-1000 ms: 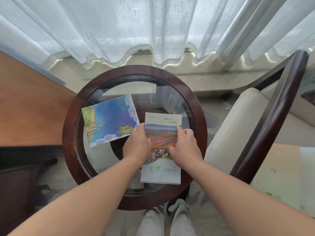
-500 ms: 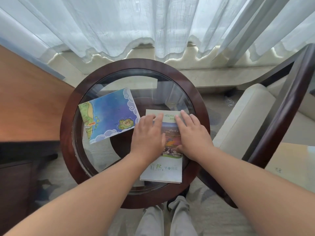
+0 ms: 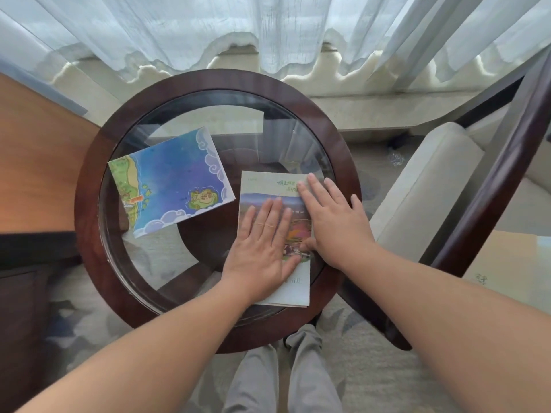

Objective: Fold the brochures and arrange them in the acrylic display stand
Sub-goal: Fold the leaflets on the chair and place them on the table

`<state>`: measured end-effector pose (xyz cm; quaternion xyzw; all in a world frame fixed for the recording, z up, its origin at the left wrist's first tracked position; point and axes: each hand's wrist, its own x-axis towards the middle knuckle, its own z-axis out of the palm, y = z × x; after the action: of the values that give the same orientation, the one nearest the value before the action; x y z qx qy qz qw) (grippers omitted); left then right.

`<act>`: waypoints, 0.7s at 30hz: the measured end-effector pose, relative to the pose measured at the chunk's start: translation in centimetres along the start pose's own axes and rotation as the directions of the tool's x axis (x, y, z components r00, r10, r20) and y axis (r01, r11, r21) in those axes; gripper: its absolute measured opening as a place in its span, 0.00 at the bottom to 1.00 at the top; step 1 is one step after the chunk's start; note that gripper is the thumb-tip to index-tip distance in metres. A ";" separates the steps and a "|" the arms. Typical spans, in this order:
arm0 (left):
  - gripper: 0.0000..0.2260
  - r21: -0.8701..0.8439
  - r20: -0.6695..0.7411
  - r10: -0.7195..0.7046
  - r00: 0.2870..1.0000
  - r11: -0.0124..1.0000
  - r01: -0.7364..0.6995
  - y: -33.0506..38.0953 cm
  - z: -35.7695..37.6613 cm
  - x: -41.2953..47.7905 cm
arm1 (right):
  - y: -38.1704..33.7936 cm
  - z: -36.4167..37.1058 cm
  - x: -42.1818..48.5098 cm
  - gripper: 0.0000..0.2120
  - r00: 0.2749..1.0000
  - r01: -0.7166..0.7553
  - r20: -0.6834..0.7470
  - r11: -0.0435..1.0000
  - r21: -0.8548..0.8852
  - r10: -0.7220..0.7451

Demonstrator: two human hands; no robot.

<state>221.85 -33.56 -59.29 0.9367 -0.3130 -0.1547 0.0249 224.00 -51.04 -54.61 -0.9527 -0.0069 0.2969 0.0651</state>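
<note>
A folded landscape-photo brochure [image 3: 262, 186] lies on the right half of the round glass table [image 3: 208, 81]. My left hand [image 3: 262, 248] lies flat on its middle and lower part, fingers straight. My right hand [image 3: 331, 219] presses flat along its right edge, fingertips near the top right corner. A second brochure with a blue sea map [image 3: 170, 183] lies tilted on the left half of the table, untouched. No acrylic stand is in view.
A dark wooden rim frames the glass table. A cream-cushioned armchair [image 3: 423, 189] with a dark wooden arm [image 3: 507, 162] stands on the right. A wooden desk surface [image 3: 35, 162] is on the left. White curtains [image 3: 268, 28] hang behind. My legs show below the table.
My hands went from holding the photo brochure by its sides to lying flat on it. The fingers have spread and slid up toward its top.
</note>
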 end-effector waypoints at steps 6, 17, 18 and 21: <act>0.43 0.026 0.099 0.014 0.995 1.000 -0.017 1.6 0.3 -2.7 | 0.0 0.2 -0.1 0.52 1.000 -0.003 -0.014 1.000 0.021 0.004; 0.32 -0.047 0.161 -0.055 0.985 0.997 0.063 2.8 -5.5 -1.9 | 0.4 -2.8 -4.3 0.44 0.990 0.041 -0.139 0.963 0.265 -0.004; 0.29 -0.091 0.143 -0.070 0.987 0.992 0.084 3.2 -6.5 -1.1 | 0.9 -3.2 -5.8 0.42 0.983 0.052 -0.184 0.950 0.308 0.006; 0.25 -0.227 0.084 -0.101 0.991 0.967 0.118 5.6 -9.6 1.5 | 3.3 -4.2 -10.7 0.36 0.951 0.034 -0.291 0.904 0.425 0.101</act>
<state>222.65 -39.45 -49.76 0.9372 -0.2413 -0.2248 0.1139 217.50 -55.38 -45.56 -0.9498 0.0848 0.1412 0.2662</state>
